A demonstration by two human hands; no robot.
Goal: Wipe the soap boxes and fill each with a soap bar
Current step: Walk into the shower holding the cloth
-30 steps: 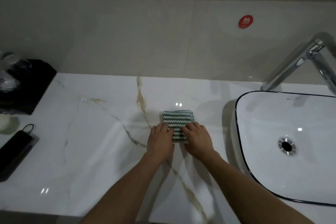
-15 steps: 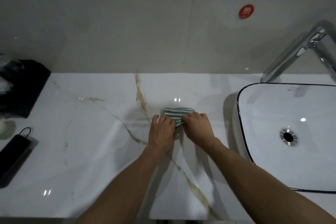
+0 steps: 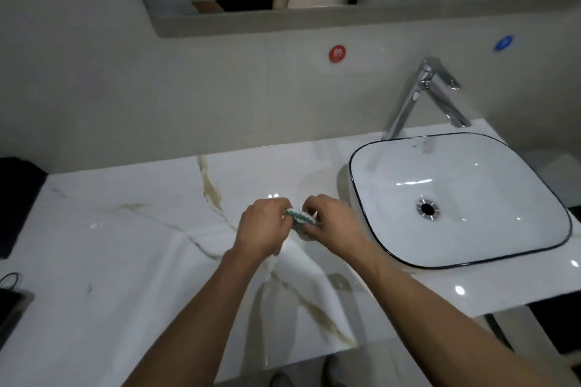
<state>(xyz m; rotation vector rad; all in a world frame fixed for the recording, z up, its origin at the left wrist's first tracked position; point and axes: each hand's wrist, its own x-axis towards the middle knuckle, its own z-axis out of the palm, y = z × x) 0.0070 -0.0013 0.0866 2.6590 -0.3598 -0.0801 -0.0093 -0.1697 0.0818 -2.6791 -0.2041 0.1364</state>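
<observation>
Nearest, we note two bare forearms reaching from the near edge over the white marble counter (image 3: 132, 261), which carries brown and grey veining.

Left hand (image 3: 262, 229): fingers curled, gripping the left end of the green-and-white zigzag cloth (image 3: 300, 218). Right hand (image 3: 333, 226): fingers and thumb curled, pinching the right end of the same cloth. The cloth is bunched between the two hands, and only a small part of it shows. It appears lifted just off the counter surface, but we cannot tell for certain whether its underside touches. It sits near the middle of the counter, just left of the basin.

No soap box or soap bar shows in this view.

Near left edge: a dark flat object (image 3: 9, 308) with a thin black loop, cut off by the frame; we cannot identify it. Farther along the left edge: a black item (image 3: 15, 198), also partly out of frame.

Right of the hands: a white basin (image 3: 471, 248) with a thin dark rim stands on the counter, with a metal drain (image 3: 427, 209) at its centre. Behind the basin, a chrome tap (image 3: 421, 94) rises and angles to the right.

Far wall: a round red sticker (image 3: 337, 53) left of the tap and a round blue sticker (image 3: 503, 43) to the right, blurred. Above them, the lower edge of a mirror (image 3: 283, 22) shows dim reflections.
</observation>
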